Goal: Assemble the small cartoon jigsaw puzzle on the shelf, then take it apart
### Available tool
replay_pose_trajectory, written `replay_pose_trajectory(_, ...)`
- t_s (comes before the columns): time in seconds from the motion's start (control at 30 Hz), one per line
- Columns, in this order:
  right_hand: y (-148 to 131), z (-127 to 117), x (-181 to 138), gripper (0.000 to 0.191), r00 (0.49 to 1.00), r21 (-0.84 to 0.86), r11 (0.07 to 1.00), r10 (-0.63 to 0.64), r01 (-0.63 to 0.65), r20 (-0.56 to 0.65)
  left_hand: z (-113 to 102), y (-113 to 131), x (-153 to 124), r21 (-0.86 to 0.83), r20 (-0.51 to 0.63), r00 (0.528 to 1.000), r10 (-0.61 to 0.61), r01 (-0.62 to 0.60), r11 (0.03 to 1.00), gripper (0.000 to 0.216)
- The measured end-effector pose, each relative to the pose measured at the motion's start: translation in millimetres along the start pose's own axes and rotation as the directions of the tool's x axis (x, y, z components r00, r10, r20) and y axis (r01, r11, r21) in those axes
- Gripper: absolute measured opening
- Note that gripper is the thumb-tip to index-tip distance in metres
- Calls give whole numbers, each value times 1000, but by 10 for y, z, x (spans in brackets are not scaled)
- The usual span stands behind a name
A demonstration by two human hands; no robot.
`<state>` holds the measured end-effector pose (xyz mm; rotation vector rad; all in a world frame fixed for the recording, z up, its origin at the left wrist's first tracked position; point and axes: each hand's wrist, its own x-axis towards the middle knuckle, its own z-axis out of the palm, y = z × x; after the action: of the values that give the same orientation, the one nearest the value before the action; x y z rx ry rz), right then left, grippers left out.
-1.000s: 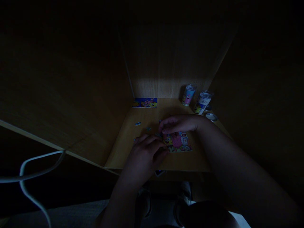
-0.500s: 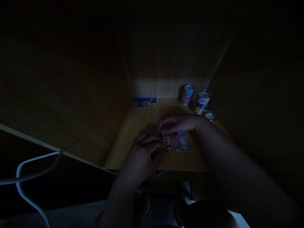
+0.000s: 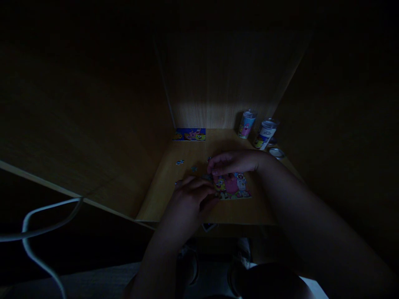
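Note:
A partly joined cartoon jigsaw puzzle (image 3: 232, 187) lies on a small wooden desk (image 3: 243, 211) in dim light. My left hand (image 3: 190, 199) rests at the puzzle's left edge, fingers curled and pressed against it. My right hand (image 3: 232, 162) lies over the puzzle's top edge, fingers bent down onto the pieces. Whether either hand pinches a piece is hidden in the dark. Loose pieces (image 3: 180, 162) lie on the desk to the left of both hands.
A printed picture card (image 3: 190, 134) lies at the back left of the desk. Two small printed cans (image 3: 247, 123) (image 3: 265, 133) and a round lid (image 3: 276, 153) stand at the back right. Wooden walls close in three sides. A white cable (image 3: 37, 216) hangs at left.
Both hands stay on the puzzle with only slight finger shifts. The view has drifted a little; nothing was picked up or let go.

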<state>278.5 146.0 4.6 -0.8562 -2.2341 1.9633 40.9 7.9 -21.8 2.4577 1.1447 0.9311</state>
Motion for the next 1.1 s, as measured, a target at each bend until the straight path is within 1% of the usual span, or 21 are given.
replay_pose_trajectory(0.13,-2,0,1,43,1000,8,1000,-2,2,-13,16,-5,-6,6,21,1000,13,-13,1000,9)
replay_pose_trajectory(0.3,7,1,12,43,1000,24,1000,3,-2,-19,8,11,0,38,16,999,35,-36,999,7)
replay_pose_trajectory(0.53,-31,12,1,42,1000,8,1000,11,-11,-23,-1,31,-1,36,30,999,34,-35,999,9)
replay_pose_trajectory(0.73,-31,9,0,47,1000,2,1000,11,-11,-11,-7,31,-7,20,39,998,43,-44,999,6)
replay_pose_trajectory(0.93,-16,4,8,44,1000,-15,1000,-6,6,-11,-9,56,-3,68,45,998,52,-55,996,1)
replay_pose_trajectory(1.1,-10,5,5,43,1000,1,1000,12,-12,-15,-8,72,-22,106,65,996,53,-59,993,5)
